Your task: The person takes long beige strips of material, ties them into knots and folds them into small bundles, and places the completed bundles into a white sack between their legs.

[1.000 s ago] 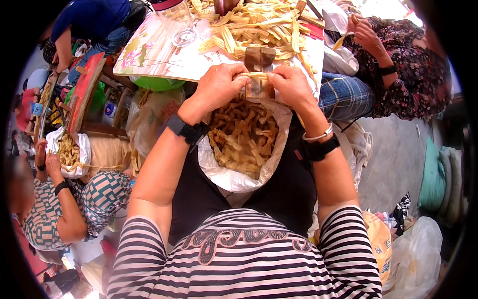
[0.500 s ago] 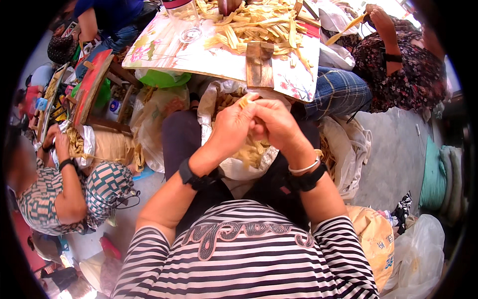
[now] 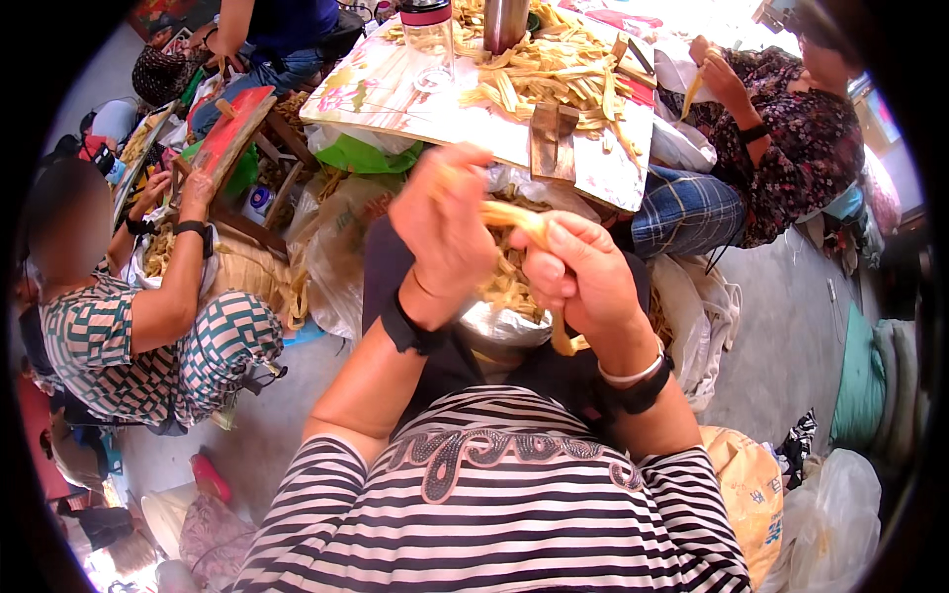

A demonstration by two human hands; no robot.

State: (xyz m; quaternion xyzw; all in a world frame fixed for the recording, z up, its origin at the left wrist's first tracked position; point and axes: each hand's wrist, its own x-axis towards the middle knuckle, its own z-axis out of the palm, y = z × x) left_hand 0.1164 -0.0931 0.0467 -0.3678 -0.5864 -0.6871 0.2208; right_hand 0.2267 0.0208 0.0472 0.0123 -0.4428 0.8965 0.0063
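Observation:
A pale yellow, flat strip (image 3: 512, 216), which looks like dried plant material, stretches between my hands above my lap. My right hand (image 3: 585, 269) is closed on it, thumb pressed over the fingers, and a loose yellow end hangs below. My left hand (image 3: 445, 237) is raised at the strip's other end; motion smears its fingers, so their grip is unclear. Under my hands, a white sack (image 3: 499, 324) between my knees holds more yellow strips (image 3: 511, 285), partly hidden by my hands.
Ahead stands a flowered table (image 3: 371, 111) with a heap of strips (image 3: 554, 74), a wooden block (image 3: 553, 143), a glass jar (image 3: 429, 54) and a metal cup (image 3: 505, 25). A red-topped wooden stool (image 3: 232, 133) is at left. People sit left and right; bags (image 3: 741, 494) lie at lower right.
My hands were together over the sack; now they are apart, the left up and leftward, the right lower, with the strip showing between them. The whole view has shifted slightly.

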